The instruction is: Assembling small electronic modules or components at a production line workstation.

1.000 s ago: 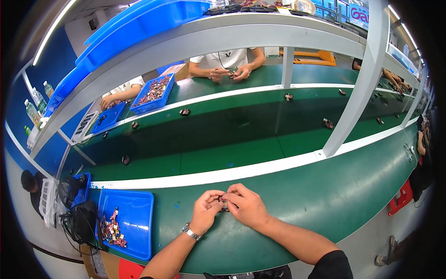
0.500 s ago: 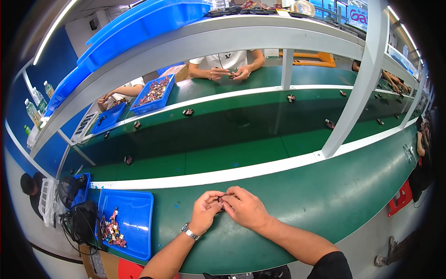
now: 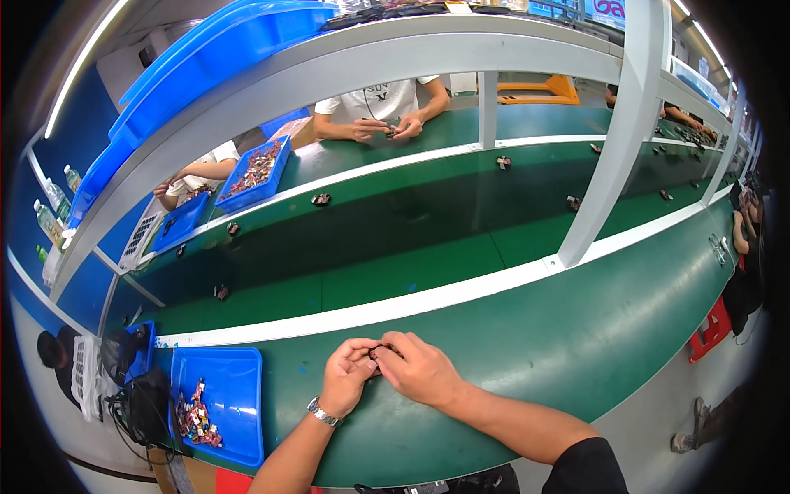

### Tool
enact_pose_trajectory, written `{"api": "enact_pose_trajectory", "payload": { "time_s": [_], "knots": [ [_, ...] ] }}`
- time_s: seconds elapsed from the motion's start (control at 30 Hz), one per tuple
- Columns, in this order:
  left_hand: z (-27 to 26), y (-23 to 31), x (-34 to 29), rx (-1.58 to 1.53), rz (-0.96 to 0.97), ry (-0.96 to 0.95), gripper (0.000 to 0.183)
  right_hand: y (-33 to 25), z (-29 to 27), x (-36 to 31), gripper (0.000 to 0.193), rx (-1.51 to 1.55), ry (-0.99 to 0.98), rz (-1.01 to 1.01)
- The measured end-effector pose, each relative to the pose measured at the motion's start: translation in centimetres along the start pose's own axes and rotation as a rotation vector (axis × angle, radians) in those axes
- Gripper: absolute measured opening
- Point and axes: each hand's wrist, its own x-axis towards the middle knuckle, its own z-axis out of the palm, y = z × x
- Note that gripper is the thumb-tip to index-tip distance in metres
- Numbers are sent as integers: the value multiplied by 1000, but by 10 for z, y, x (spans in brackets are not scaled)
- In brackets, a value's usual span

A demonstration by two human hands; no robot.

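Note:
Close together over the green tabletop (image 3: 510, 362), my left hand (image 3: 344, 380) and my right hand (image 3: 421, 369) grip one small dark part with reddish bits (image 3: 374, 355) between their fingertips. Most of that part is covered by my fingers, so its exact kind cannot be made out. Both hands are closed at the fingers. A metal-band watch (image 3: 322, 412) is on my left wrist. To the left of my hands sits a blue tray (image 3: 240, 403), with a pile of small red, gold and dark parts (image 3: 196, 418) along its left side.
Beyond a white rail (image 3: 354, 315) runs a green belt (image 3: 395, 280) with scattered small parts. A grey post (image 3: 605, 156) rises at right. Across it, a person (image 3: 383, 107) handles a small part near a filled blue bin (image 3: 253, 171). Black bundled cables (image 3: 146, 403) lie left of my tray.
The view has shifted slightly, so the hands and surroundings sit a little further left. My fingers have shifted slightly around the small part, which both hands still grip.

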Motion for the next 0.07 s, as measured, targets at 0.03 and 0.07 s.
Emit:
{"api": "enact_pose_trajectory", "payload": {
  "time_s": [0.03, 0.07],
  "knots": [
    [0, 0, 0, -9, 3, -8, 30, 1, -1, 0, 14, 7, -10, -1],
    [1, -1, 0, -18, 7, -14, 30, 1, -1, -1, 14, 16, -21, -3]
  ]
}}
